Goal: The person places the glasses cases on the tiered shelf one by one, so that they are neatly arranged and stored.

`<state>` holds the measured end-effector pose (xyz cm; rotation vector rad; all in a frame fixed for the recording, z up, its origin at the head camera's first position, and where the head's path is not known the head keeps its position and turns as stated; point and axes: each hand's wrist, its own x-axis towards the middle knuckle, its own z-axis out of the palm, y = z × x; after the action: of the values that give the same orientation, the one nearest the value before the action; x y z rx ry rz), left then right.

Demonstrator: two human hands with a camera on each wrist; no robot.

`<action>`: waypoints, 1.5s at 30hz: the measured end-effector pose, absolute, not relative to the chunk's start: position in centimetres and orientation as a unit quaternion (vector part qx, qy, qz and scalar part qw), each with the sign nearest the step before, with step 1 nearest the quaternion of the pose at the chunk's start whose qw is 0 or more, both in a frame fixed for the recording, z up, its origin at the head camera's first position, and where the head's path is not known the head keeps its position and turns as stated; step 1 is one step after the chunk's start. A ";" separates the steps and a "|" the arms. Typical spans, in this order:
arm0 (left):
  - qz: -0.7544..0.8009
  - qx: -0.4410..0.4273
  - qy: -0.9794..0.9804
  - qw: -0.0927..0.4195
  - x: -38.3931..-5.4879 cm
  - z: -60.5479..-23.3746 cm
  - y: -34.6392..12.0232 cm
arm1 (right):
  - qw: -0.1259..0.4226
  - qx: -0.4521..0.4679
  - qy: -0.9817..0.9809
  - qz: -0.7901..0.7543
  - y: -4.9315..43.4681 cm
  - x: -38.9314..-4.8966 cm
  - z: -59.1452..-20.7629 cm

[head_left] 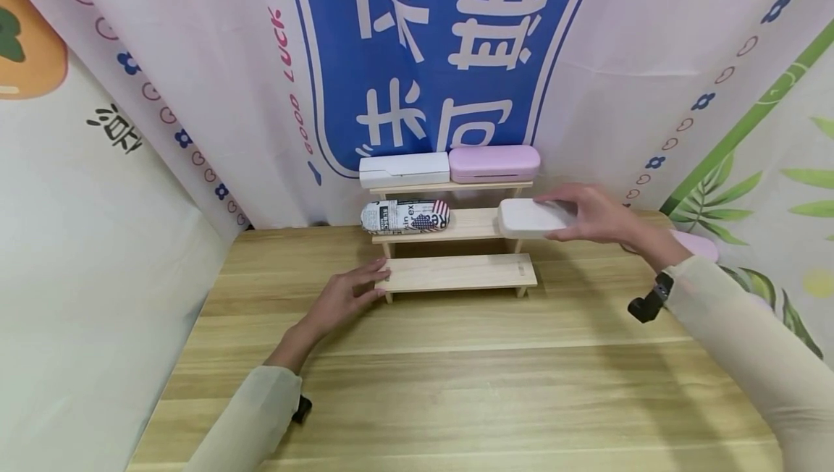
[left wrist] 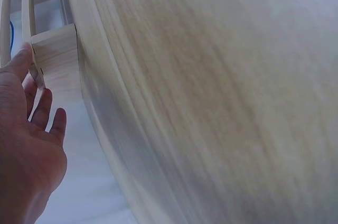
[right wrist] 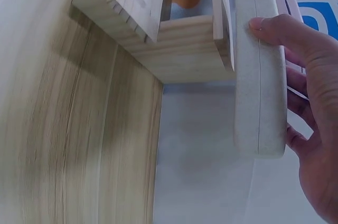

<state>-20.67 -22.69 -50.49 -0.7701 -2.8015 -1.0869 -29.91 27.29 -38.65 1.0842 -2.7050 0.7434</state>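
Observation:
A three-tier wooden display rack (head_left: 456, 273) stands at the back of the table. My right hand (head_left: 589, 215) holds a white glasses case (head_left: 531, 218) at the right end of the middle tier. In the right wrist view, the thumb lies on the near face of the white glasses case (right wrist: 259, 86), with the fingers behind it. On the same tier, to the left, sits a newspaper-print glasses case (head_left: 405, 217). The top tier carries another white case (head_left: 404, 169) beside a pink case (head_left: 495, 163). My left hand (head_left: 342, 295) grips the left end of the lowest board, thumb at its front edge.
The wood-grain table (head_left: 443, 385) extends in front of the rack. A printed curtain (head_left: 417, 45) hangs close behind it. At the right edge of the table, a pink object (head_left: 697, 245) shows partly behind my right forearm.

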 end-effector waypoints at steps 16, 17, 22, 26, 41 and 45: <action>-0.359 -0.252 -0.899 0.020 -20.4 -50.8 -22.4 | 0.069 0.415 -0.874 0.244 24.7 -31.3 -40.2; -0.359 -0.254 -0.898 0.021 -20.4 -50.8 -22.4 | 0.069 0.414 -0.874 0.243 24.6 -31.3 -40.2; -0.356 -0.260 -0.897 0.034 -20.4 -50.7 -22.4 | 0.068 0.412 -0.875 0.246 24.3 -31.2 -40.2; -0.353 -0.266 -0.896 0.041 -20.3 -50.7 -22.5 | 0.070 0.418 -0.872 0.245 24.2 -31.3 -40.2; -0.354 -0.266 -0.896 0.038 -20.7 -50.4 -22.6 | 0.066 0.437 -0.863 0.243 22.1 -31.8 -39.5; -0.358 -0.257 -0.897 0.031 -20.5 -50.3 -22.6 | 0.066 0.439 -0.864 0.239 21.5 -31.8 -39.3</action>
<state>-20.52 -22.65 -50.28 -0.7922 -2.7639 -1.1031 -31.81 21.49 -39.34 1.3236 -2.6045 0.7210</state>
